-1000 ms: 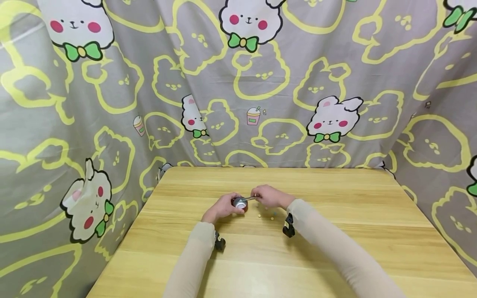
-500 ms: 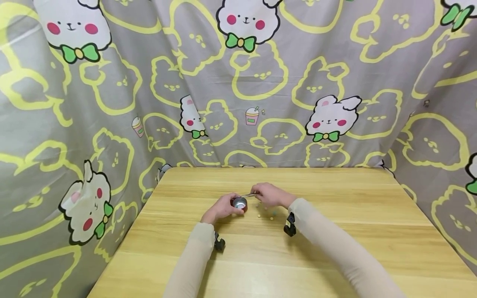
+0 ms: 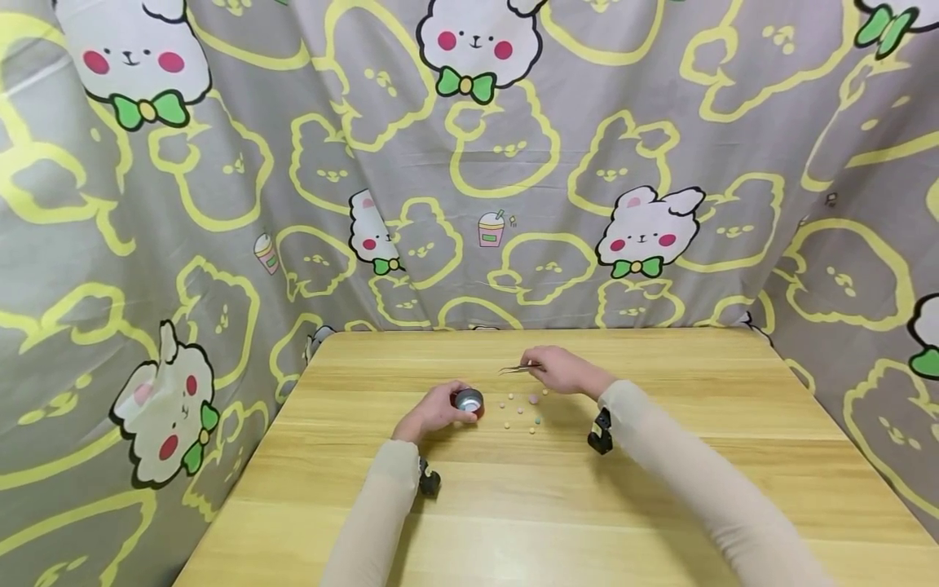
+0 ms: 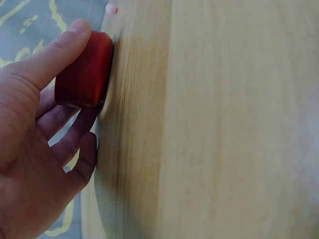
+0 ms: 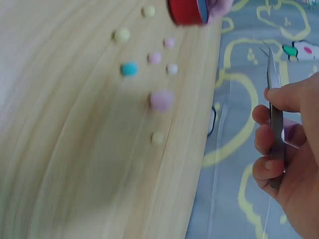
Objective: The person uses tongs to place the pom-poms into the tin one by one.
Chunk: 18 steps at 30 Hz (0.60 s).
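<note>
My left hand [image 3: 438, 406] grips a small round red tin [image 4: 85, 69] with a silvery inside, thumb on one side and fingers on the other, close over the table. The tin's mouth faces up toward me in the head view. To the right and farther back, my right hand [image 3: 563, 369] holds metal tweezers [image 5: 272, 82] between thumb and fingers. Their thin bent tips stand slightly apart with nothing between them. Several small balls lie loose between the hands, among them a larger pink ball [image 5: 161, 100], a turquoise ball [image 5: 129, 68] and a pale yellow ball [image 5: 121, 35].
The wooden table [image 3: 513, 514] reaches back to a grey patterned curtain [image 3: 543, 163], which also hangs along the left and right sides. Black camera mounts sit on the left wrist [image 3: 429, 479] and the right wrist [image 3: 600, 434].
My right hand has drawn the tweezers away from over the tin, to the right and farther back, uncovering several balls on the table. My left hand still holds the tin in place.
</note>
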{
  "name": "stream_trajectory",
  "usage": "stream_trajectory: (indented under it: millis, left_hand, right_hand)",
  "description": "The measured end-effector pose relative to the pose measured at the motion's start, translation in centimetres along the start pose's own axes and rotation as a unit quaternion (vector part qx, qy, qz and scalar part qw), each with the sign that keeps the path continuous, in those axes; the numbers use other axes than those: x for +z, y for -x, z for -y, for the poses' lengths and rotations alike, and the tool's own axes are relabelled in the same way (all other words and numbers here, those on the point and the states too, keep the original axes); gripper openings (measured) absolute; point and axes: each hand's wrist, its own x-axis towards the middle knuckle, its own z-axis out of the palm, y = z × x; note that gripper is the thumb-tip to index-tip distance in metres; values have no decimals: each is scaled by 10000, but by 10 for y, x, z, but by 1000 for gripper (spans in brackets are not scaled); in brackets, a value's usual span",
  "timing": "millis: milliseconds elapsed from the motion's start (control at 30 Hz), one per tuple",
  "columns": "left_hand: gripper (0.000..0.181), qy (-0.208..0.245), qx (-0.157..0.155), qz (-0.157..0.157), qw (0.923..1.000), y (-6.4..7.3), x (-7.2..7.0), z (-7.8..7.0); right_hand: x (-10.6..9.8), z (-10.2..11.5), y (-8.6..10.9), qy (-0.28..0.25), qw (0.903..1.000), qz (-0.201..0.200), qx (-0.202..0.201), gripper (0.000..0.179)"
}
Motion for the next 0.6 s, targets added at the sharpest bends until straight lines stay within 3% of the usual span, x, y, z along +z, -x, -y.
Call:
stream_trajectory:
  millis: [600]
  left_hand:
    - [51,58,67,-33,10000,0,1,1]
  right_hand:
    - [-2,-62,42,3,9971,-104,758,10]
